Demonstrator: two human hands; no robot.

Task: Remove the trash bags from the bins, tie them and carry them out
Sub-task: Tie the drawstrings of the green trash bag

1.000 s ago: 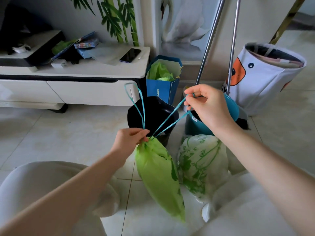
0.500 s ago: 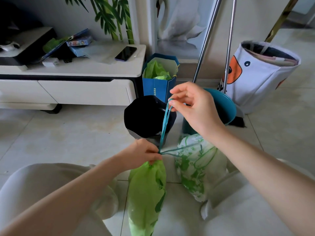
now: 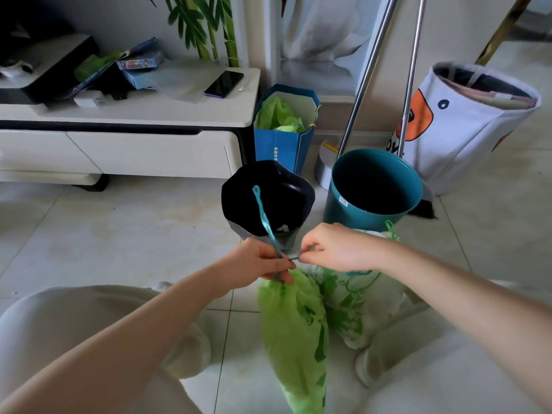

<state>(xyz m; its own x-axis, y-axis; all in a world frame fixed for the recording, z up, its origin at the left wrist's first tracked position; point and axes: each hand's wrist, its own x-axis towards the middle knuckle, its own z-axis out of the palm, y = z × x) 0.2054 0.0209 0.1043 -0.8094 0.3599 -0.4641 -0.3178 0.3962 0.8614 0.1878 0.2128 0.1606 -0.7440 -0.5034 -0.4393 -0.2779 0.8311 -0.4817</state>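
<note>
A green trash bag (image 3: 294, 330) hangs in front of me, its neck gathered. My left hand (image 3: 258, 262) grips that neck and a teal drawstring (image 3: 264, 218) whose loop sticks up over the black bin (image 3: 268, 198). My right hand (image 3: 336, 249) pinches the other strand of the drawstring close beside the left hand. A white trash bag with green print (image 3: 352, 309) lies on the floor behind, under my right wrist. The teal bin (image 3: 373, 186) stands to the right with no bag in it.
A blue paper bag (image 3: 283, 130) with green plastic inside stands by the white TV cabinet (image 3: 134, 138). Two metal poles (image 3: 409, 85) lean by the wall. A white fabric basket with a duck face (image 3: 466, 124) is at right. My knees flank the bags on the tiled floor.
My right hand came down from above the black bin to right beside my left hand, drawing the drawstring in. The green bag hangs lower and straighter.
</note>
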